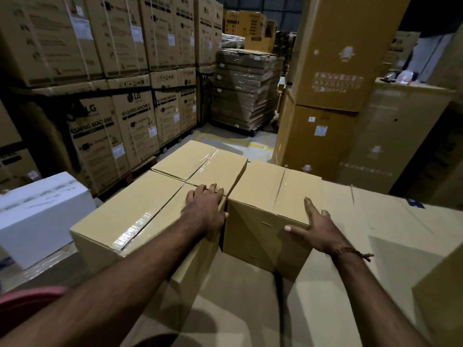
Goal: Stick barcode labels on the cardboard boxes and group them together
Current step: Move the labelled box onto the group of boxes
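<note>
A dim warehouse surrounds the work: tall stacks of washing-machine cartons [105,116] line the left, a wrapped pallet of flat cardboard [246,91] stands far off in the aisle, and tall brown cartons [330,71] rise on the right. In the foreground a broad cardboard surface [375,229] serves as the desk, and three taped boxes sit on it. The near left box [130,221] and the far left box [200,161] stand end to end and touching. The right box [270,204] is just beside them, with a narrow dark gap showing at its near left edge. The left hand [204,209] lies flat on the near left box's top right corner, fingers [213,190] straight and released, pressing down and grasping nothing. The right hand [318,226] is spread on the right box's near right corner, thumb along the front face and fingers on the top, braced against it, not curled round anything. Grouping looks well along, with the right box seemingly being brought up to its neighbours. Labelling is harder to judge: no barcode label shows on any visible top or side of these three boxes, and no label sheet or roll is in view, so that part may be left, or the labels may sit on hidden faces. A white box [40,216] rests lower at the near left.
</note>
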{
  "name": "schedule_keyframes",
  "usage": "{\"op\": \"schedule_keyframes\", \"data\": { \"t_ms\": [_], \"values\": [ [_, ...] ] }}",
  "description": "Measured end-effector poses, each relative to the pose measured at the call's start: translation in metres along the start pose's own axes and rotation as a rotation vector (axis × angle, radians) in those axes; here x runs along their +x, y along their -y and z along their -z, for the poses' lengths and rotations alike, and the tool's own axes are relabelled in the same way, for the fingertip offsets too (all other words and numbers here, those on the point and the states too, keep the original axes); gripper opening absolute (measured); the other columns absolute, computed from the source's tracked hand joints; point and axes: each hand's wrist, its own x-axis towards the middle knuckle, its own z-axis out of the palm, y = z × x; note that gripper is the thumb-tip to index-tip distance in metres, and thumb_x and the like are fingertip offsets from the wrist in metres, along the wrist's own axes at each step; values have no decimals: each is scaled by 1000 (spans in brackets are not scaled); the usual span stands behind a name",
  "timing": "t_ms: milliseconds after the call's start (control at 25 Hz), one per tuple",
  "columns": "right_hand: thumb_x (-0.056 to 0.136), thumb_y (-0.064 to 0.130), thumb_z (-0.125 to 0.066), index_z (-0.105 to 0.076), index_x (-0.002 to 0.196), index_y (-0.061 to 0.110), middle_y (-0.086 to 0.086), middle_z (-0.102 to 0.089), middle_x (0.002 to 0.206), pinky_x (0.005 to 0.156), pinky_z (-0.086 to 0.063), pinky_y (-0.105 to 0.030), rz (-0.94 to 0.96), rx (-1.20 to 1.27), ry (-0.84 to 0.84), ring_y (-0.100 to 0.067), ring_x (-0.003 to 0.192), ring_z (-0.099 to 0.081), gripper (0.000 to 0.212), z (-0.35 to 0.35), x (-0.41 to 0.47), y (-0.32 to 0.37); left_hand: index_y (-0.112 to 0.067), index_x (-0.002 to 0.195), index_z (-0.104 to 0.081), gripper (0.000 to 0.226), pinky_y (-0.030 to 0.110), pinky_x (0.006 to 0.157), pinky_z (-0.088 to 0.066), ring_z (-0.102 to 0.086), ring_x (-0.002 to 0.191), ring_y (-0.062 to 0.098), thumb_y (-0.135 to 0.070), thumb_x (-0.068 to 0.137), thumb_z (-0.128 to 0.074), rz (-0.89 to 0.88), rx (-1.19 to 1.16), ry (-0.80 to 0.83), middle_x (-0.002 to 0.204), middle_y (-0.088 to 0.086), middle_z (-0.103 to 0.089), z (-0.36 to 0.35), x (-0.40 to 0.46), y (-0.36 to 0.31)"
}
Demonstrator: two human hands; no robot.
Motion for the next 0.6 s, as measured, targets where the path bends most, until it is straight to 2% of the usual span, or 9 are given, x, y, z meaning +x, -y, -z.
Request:
{"op": "schedule_keyframes", "data": {
  "t_ms": [360, 440, 520, 600],
  "values": [
    [82, 69, -79, -2, 171, 39, -22, -19, 172, 116, -46, -55, 20, -24, 7, -47, 153, -38, 122, 0, 10, 2, -26, 169, -17, 81, 52, 130, -13, -7, 163, 31, -50, 104, -58, 5, 5, 9, 178, 3, -11, 2, 1, -3],
    [77, 69, -83, 1, 171, 41, -20, -11, 175, 116, -45, -55, 32, -34, -18, -47, 155, -35, 129, 0, 5, 2, -26, 169, -19, 80, 52, 129, -13, -9, 163, 31, -49, 104, -59, 4, -27, 6, 178, 2, -13, 3, 0, -3],
    [70, 68, -89, 6, 170, 42, -14, 3, 179, 117, -44, -54, 32, -32, -82, -47, 158, -30, 141, 2, -4, 0, -28, 165, -30, 72, 54, 127, -21, -19, 160, 30, -46, 103, -61, 7, -156, -49, 175, 2, -23, 4, -3, 0],
    [71, 66, -90, 2, 171, 38, -12, 3, 179, 118, -43, -54, 12, 21, -191, -45, 158, -30, 139, 6, -20, -4, -31, 158, -46, 60, 55, 122, -36, -35, 153, 27, -39, 102, -65, -12, -371, -201, 168, -1, -39, 9, -11, 2]
  ]
}}
